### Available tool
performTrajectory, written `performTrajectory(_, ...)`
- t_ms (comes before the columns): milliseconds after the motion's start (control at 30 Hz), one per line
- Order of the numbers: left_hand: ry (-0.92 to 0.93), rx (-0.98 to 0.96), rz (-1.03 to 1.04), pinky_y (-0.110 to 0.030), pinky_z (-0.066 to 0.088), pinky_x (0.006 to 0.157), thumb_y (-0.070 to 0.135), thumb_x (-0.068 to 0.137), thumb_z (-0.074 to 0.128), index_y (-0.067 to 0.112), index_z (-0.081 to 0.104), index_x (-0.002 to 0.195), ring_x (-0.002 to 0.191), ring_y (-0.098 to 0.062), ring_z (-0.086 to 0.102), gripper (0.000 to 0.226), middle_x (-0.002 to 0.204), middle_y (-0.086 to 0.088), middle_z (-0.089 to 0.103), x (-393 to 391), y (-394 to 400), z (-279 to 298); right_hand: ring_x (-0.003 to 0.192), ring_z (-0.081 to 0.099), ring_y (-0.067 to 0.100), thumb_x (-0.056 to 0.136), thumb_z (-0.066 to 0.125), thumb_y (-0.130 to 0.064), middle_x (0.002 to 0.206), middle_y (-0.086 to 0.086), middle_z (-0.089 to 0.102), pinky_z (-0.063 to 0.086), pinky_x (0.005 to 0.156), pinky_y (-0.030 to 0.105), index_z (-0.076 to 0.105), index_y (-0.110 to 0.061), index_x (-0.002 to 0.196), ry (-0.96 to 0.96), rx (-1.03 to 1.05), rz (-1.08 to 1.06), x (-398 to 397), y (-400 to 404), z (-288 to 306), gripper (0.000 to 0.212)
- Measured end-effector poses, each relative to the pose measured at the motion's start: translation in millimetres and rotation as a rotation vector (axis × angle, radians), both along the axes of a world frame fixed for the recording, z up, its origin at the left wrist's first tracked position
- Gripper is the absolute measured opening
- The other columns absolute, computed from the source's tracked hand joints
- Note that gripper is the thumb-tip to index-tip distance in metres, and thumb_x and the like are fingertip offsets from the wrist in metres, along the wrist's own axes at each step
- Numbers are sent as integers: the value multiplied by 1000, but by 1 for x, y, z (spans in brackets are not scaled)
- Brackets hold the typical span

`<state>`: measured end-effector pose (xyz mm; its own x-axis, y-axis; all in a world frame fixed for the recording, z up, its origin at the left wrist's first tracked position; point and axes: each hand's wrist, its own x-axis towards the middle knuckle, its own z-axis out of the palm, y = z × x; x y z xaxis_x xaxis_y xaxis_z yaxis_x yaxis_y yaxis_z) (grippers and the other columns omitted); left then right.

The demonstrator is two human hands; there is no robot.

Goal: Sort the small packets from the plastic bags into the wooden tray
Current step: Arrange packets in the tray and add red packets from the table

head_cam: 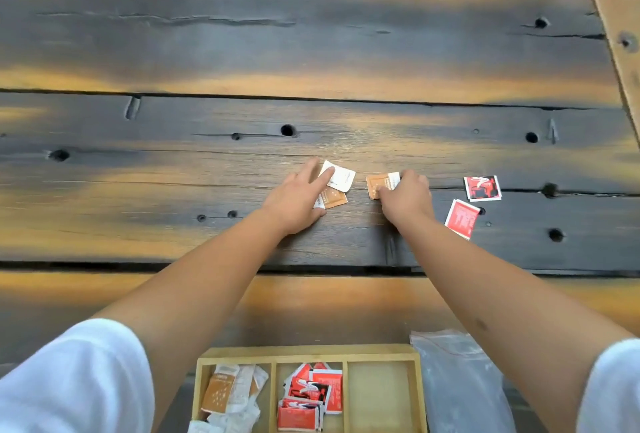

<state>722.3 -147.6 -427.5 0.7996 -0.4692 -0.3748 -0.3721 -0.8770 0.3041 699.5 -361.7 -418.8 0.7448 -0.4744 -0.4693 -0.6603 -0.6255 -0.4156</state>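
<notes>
Head view. Dark, weathered planks with knot holes and long cracks form the bench [311, 51], which fills the frame; both bare arms reach out over it, well apart from the body.

The left hand [294, 200] lies with fingers extended, its fingertips pressing a white packet [341, 176] that overlaps a brown packet [332, 197] beneath the palm's edge; the flat press probably serves to pin or slide the thin sachets, which are hard to pinch off flat wood.

The right hand [407, 195] has its fingers curled down onto a second brown packet [381, 185], the thumb at its near edge, apparently to lift it. Whether the packet has left the wood cannot be told.

Two red packets [482, 188] lie loose to the right, apart from both hands, one nearer than the other.

The wooden tray [311, 351] sits at the near edge, close to the body for short returns. Its left compartment holds brown and white packets, its middle compartment red ones, and its right compartment shows none, so like goes with like.

A crumpled clear plastic bag [457, 380] lies just right of the tray, seemingly emptied.
</notes>
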Motion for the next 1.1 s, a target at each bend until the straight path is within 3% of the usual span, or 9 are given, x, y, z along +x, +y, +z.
performTrajectory(167, -37, -39, -70, -46, 43, 103, 37, 93, 56, 31, 32, 145, 133, -32, 38, 58, 159, 0, 21, 11, 0, -14, 116, 57, 30, 90, 62, -31, 127, 6, 59, 43, 81, 36, 53, -19, 122, -4, -26, 36, 18, 18, -10, 35)
performTrajectory(367, -107, -156, -44, -48, 50, 91, 31, 90, 62, 23, 54, 133, 121, -32, 49, 44, 144, -6, 46, 7, 5, -21, 99, 63, 28, 90, 57, -28, 110, 4, 68, 42, 70, 31, 62, -24, 105, -31, 68, 19, 25, 42, -13, 17)
performTrajectory(600, -228, -305, 4, -46, 54, 80, 21, 85, 69, 19, 68, 112, 111, -33, 56, 26, 128, -7, 60, -9, 11, -29, 106, 61, 26, 87, 49, -22, 114, 3, 69, 47, 84, 34, 67, -23, 110, -46, 215, 10, 20, 56, -10, 29)
performTrajectory(700, -203, -321, 47, -47, 53, 81, 21, 86, 68, 19, 70, 107, 112, -31, 55, 22, 128, -6, 60, -11, 11, -30, 100, 59, 21, 88, 59, -31, 113, 2, 67, 44, 83, 30, 65, -20, 109, -101, 260, 16, 17, 58, -11, 24)
performTrajectory(800, -167, -340, 85, -47, 53, 80, 17, 83, 69, 16, 71, 104, 109, -33, 58, 20, 123, -7, 61, -16, 7, -29, 91, 56, 21, 86, 66, -24, 109, 5, 64, 40, 75, 27, 58, -15, 114, -78, 261, 52, 13, 62, -11, 30)
performTrajectory(933, -96, -448, 151, -34, 52, 84, 6, 82, 69, 10, 72, 100, 103, -28, 63, 19, 121, -7, 64, -28, 6, -22, 102, 64, 27, 84, 69, -24, 114, 6, 67, 52, 87, 39, 58, -16, 120, -10, 248, 127, 7, 65, -9, 38)
performTrajectory(1000, -37, -525, 260, -29, 51, 88, 4, 83, 67, 11, 73, 101, 103, -23, 64, 20, 121, -4, 67, -35, 5, -20, 101, 64, 26, 83, 70, -24, 112, 6, 69, 52, 84, 36, 62, -15, 118, 29, 287, 168, 2, 65, -7, 37)
performTrajectory(1100, 221, -610, 571, -35, 53, 94, 11, 83, 71, 16, 69, 112, 98, -14, 67, 30, 115, -1, 70, -45, 8, -11, 94, 61, 22, 83, 71, -20, 102, 4, 68, 43, 74, 29, 64, -16, 109, 30, 321, 215, -15, 66, 3, 28)
